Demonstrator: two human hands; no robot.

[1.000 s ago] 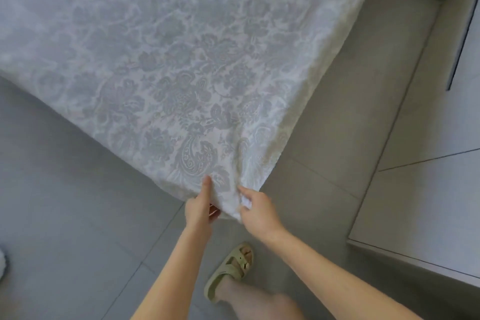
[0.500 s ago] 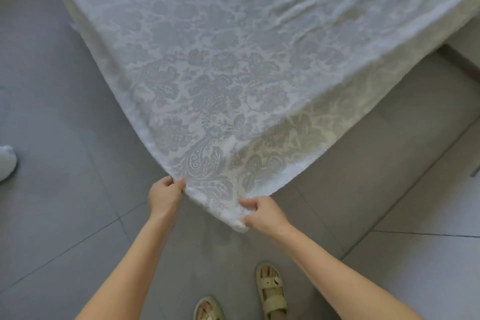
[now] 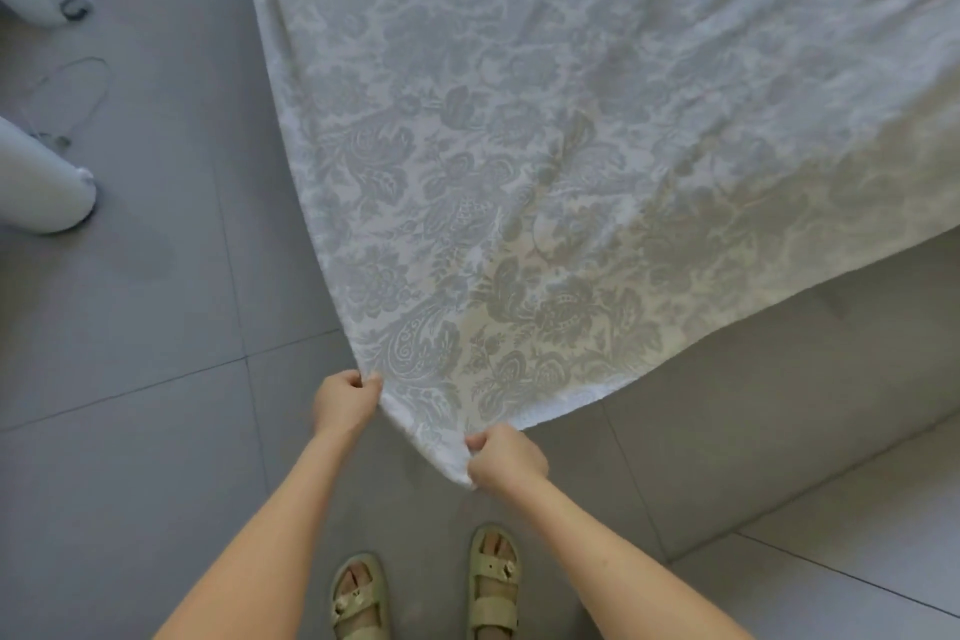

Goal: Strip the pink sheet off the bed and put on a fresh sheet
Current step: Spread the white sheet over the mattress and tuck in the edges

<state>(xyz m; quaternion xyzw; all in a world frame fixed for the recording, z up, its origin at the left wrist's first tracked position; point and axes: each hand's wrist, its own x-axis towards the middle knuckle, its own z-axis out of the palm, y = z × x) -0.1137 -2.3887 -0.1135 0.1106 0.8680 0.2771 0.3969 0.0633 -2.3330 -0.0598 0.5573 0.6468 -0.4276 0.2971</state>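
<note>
A white sheet with a grey floral pattern [image 3: 519,146] is spread over the bed and fills the upper right of the head view. Its near corner hangs out over the floor toward me. My left hand [image 3: 343,403] grips the sheet's left edge just beside that corner. My right hand [image 3: 506,457] pinches the corner's tip, fingers curled round the cloth. The fabric between the two hands is pulled taut. The mattress is hidden under the sheet. No pink sheet is in view.
Grey floor tiles [image 3: 130,379] surround the bed corner. Two pale rolled bundles [image 3: 41,177] lie on the floor at the left, with a thin wire hanger [image 3: 72,94] between them. My sandalled feet [image 3: 488,582] stand just below the hands.
The view has swung so the bed corner now points toward me. Both hands have spread apart along the corner and pulled it outward; the left hand went from pinching to a full grip.
</note>
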